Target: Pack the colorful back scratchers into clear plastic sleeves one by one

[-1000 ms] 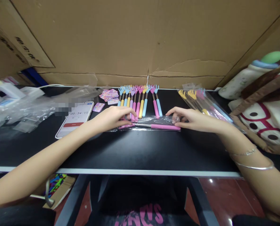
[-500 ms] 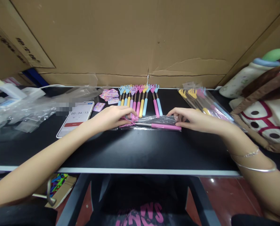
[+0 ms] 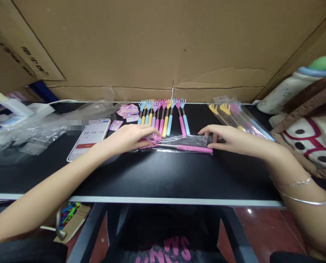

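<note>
A pink back scratcher (image 3: 193, 148) lies sideways in a clear plastic bag (image 3: 183, 140) on the black table. My left hand (image 3: 137, 137) is closed over its claw end at the left, hiding part of the claw. At the handle end, my right hand (image 3: 220, 137) pinches the bag's right edge between thumb and bent fingers. Just behind the bag stands a row of back scratchers (image 3: 163, 120) in blue, yellow, purple and pink, claws pointing away from me. The nearer handle ends of some touch or lie close to the bag.
Bagged back scratchers (image 3: 243, 118) lie at the right, near a cloth bag (image 3: 313, 142) and a bottle (image 3: 286, 89). Left are small printed cards (image 3: 128, 110), a phone (image 3: 90, 137) running a timer, and crumpled plastic bags (image 3: 42, 126). A cardboard wall (image 3: 163, 47) closes off the back.
Both hands keep their places at the two ends of the bagged pink back scratcher. My right hand's fingertips have shifted slightly, and the whole view has moved a little.
</note>
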Available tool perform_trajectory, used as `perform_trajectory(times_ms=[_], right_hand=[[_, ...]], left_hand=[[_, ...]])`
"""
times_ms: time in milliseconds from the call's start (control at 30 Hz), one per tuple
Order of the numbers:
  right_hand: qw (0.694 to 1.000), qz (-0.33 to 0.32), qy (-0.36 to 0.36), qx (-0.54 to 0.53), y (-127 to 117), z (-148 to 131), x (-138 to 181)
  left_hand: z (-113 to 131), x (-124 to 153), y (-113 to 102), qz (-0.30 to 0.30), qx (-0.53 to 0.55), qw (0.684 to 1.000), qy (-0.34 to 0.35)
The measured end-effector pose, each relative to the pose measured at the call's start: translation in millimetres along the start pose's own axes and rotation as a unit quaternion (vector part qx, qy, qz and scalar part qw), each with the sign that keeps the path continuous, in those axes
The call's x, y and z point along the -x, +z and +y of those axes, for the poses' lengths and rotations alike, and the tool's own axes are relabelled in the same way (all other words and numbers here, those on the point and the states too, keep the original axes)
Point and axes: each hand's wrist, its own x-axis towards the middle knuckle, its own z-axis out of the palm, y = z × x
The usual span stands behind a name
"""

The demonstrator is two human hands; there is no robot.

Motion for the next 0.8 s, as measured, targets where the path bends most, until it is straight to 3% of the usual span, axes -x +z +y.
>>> perform_trajectory(times_ms=[133, 233, 367, 800], right_hand=[[1.0, 0.014, -0.006, 0.009, -1, 3, 2], [0.999, 0.016, 0.03, 0.021, -3, 5, 5], [0.998, -0.024, 0.065, 0.014, -6, 6, 6], [0.997, -0.044, 0.003, -0.066, 4, -5, -2]], left_hand=[[0, 0, 0, 0.003, -0.022, 1.0, 0.003], [1, 0, -1, 0.004, -0.03, 1.0, 0.007], [1, 0, -1, 0.002, -0.027, 1.0, 0.007], [-2, 1, 1, 0.002, 0.003, 1.0, -0.013]])
